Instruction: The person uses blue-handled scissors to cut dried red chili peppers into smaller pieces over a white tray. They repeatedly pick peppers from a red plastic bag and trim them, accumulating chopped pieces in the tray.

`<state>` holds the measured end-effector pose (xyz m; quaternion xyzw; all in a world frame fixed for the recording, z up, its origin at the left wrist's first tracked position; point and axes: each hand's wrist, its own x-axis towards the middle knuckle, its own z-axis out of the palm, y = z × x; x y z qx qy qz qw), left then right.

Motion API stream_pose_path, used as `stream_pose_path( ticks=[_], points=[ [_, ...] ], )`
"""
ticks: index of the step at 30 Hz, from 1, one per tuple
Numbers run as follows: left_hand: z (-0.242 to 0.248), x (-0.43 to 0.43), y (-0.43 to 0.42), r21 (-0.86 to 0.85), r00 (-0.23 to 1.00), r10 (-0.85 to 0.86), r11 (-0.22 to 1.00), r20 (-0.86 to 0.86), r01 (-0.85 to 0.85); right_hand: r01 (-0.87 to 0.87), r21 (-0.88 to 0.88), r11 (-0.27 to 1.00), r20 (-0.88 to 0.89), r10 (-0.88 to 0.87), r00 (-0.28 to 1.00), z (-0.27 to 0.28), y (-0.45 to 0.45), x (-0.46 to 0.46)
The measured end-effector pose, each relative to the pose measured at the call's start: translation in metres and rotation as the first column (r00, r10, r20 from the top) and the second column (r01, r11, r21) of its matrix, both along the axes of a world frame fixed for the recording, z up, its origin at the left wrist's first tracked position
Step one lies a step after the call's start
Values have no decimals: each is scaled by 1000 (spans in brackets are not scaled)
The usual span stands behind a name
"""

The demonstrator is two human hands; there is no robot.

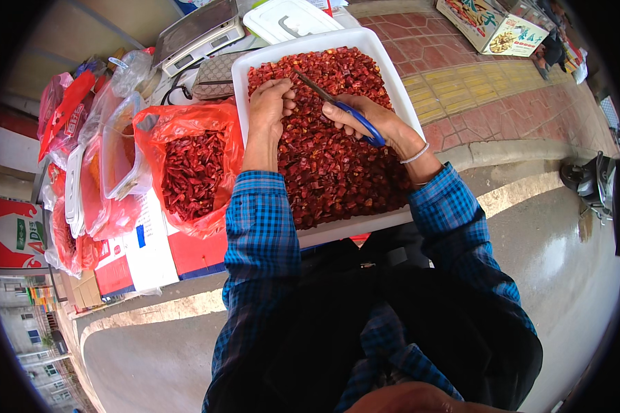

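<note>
My right hand [364, 116] grips scissors with blue handles [364, 124]. Their dark blades [312, 85] point up and left, slightly apart from my left hand [269, 103]. The fingers of that hand are curled together above the left part of a white plastic tray [411, 111]; whether a chili piece is between them cannot be made out. Cut pieces of dried red chili [336, 175] cover the tray's bottom. Left of the tray, whole dried red chilies [194, 178] fill a red plastic bag [157, 121] with its mouth spread wide.
A digital scale [201, 44] and a white lid [289, 23] stand behind the tray. A patterned pouch [219, 75] lies close to its left rim. Further left are a clear plastic tub [121, 149] and several bags. Red paving [473, 124] runs along the right, with a printed carton [496, 31] beyond.
</note>
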<state>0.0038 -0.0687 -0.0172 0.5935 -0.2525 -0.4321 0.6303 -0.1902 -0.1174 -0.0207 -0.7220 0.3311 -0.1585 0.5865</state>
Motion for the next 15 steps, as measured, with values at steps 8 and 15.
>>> stream_pose_path(
  ticks=[8,15],
  points=[
    [1,-4,0,18,989,-123,992,78,122,-71,-54,996,13,72,997,9,4,-1],
    [3,-8,1,37,983,-152,988,100,149,-87,-49,995,-46,84,995,4,1,0]
  ],
)
